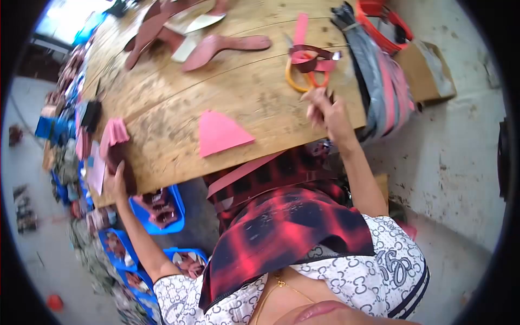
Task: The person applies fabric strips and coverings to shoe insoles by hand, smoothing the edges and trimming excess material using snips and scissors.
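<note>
My left hand (116, 183) is at the left edge of the wooden table (162, 130). Its fingers close around the maroon end of a bundle of pink and maroon strap pieces (115, 142). My right hand (326, 111) is over the right side of the table with its fingers curled together; a small dark bit shows at the fingertips, too small to name. Just beyond it lie orange-handled scissors (295, 81), partly under maroon and pink strips (314, 58). A pink trapezoid piece (223, 134) lies flat between my hands.
Pink shoe soles (225, 47) lie at the back of the table. Grey and pink strips (379, 81) hang over the right edge, near a red basket (383, 24) and a cardboard box (425, 73). Blue bins (176, 208) with pieces stand below at left.
</note>
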`<state>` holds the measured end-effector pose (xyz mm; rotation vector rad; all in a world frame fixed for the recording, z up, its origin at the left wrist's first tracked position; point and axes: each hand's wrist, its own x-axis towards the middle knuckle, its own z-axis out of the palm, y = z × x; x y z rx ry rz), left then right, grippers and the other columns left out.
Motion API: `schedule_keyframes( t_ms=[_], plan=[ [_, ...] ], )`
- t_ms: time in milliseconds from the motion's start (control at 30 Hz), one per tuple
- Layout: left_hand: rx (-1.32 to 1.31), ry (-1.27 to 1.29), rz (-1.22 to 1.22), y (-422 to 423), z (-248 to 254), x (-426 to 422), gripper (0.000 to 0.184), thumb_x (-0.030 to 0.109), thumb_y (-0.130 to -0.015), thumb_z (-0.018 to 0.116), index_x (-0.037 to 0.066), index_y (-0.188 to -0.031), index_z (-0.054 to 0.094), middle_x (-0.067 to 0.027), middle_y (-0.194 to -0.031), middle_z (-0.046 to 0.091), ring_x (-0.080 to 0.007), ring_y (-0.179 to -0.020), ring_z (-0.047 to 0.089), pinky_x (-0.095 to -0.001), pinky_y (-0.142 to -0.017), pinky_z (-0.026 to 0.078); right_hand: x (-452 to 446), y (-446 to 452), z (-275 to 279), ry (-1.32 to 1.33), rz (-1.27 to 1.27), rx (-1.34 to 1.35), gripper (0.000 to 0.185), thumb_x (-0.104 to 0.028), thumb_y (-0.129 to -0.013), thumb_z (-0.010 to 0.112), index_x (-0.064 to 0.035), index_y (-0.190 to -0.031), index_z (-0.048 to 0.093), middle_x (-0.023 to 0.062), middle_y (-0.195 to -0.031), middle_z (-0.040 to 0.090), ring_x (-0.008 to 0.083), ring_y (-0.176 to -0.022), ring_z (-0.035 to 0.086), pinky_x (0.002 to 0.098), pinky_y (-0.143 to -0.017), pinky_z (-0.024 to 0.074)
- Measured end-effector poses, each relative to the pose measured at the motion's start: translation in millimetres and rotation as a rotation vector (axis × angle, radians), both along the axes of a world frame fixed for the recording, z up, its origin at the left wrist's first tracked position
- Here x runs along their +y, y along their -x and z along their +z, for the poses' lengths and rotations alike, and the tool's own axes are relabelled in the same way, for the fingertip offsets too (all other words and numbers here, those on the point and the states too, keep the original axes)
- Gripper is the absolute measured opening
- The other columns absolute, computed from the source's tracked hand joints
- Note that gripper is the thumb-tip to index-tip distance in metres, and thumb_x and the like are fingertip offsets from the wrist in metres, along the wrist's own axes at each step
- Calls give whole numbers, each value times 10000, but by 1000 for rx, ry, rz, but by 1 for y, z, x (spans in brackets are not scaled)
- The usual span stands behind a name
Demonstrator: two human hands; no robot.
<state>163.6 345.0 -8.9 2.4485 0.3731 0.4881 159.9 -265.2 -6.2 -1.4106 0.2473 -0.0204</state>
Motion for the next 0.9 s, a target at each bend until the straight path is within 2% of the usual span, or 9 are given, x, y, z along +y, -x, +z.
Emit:
schedule_keyframes(
  t_ms=[133,200,333,467,567,700,733,833,900],
  plan=[
    [118,312,-2,3,7,-4,630,273,-793,755,-49,-1290,537,-179,-1325,551,-283,-1220,520,-362,-1047,373,-65,-41,22,153,-370,-134,239,-268,-919,620,-32,-923,660,-4,-633,581,67,-504,530,208,-438,369],
    [90,77,86,-1,1,-7,633,289,-801,752,-57,-1283,533,-202,-1316,548,-303,-1212,523,-374,-1052,369,-95,-71,10,231,-428,-229,244,-279,-895,653,-36,-870,660,1,-709,611,55,-515,542,218,-419,357],
    [-149,-691,152,-19,36,-104,618,279,-828,736,-65,-1290,513,-231,-1317,532,-313,-1211,521,-390,-1059,364,-112,-109,-13,638,-76,109,181,-217,-876,665,-38,-855,666,-13,-726,584,46,-630,534,226,-513,417],
    [-213,132,-467,-66,54,-253,448,135,-910,624,-7,-1320,513,-146,-1313,565,-235,-1223,519,-354,-1034,388,-102,-116,26,531,-227,-576,134,-179,-894,641,-48,-870,625,-52,-710,553,9,-616,428,204,-520,346],
    [-131,442,-955,-114,65,-362,364,189,-948,571,44,-1281,568,-119,-1280,590,-215,-1207,527,-332,-1020,391,-96,-86,92,310,-150,-463,119,-164,-913,613,-46,-922,599,-16,-739,623,-7,-579,424,174,-478,317],
    [-99,-184,-1322,-172,36,-462,720,-5,-727,584,143,-1414,426,-128,-1466,403,-319,-1369,355,-413,-1125,315,-93,-57,130,189,-93,-541,131,-164,-929,592,-38,-964,596,68,-818,705,-7,-521,468,147,-421,290],
    [-34,-358,-1359,-171,30,-479,690,68,-745,621,142,-1405,435,-101,-1489,371,-335,-1424,235,-465,-1151,251,-91,-51,137,166,-113,-541,137,-167,-929,593,-36,-968,601,88,-835,713,1,-514,492,148,-409,290],
    [118,-549,-1429,-169,18,-507,578,178,-761,667,139,-1321,532,-86,-1511,323,-336,-1441,168,-504,-1157,208,-101,-29,156,151,-221,-533,164,-181,-937,594,-39,-1013,622,106,-837,714,73,-611,635,148,-414,306],
    [-81,-405,-1451,-163,10,-515,351,276,-816,669,115,-1128,649,-124,-1280,546,-287,-1267,443,-439,-1044,352,-123,-9,172,59,-277,-522,188,-138,-912,612,-20,-1057,632,111,-859,713,150,-690,672,188,-492,426]
  ],
)
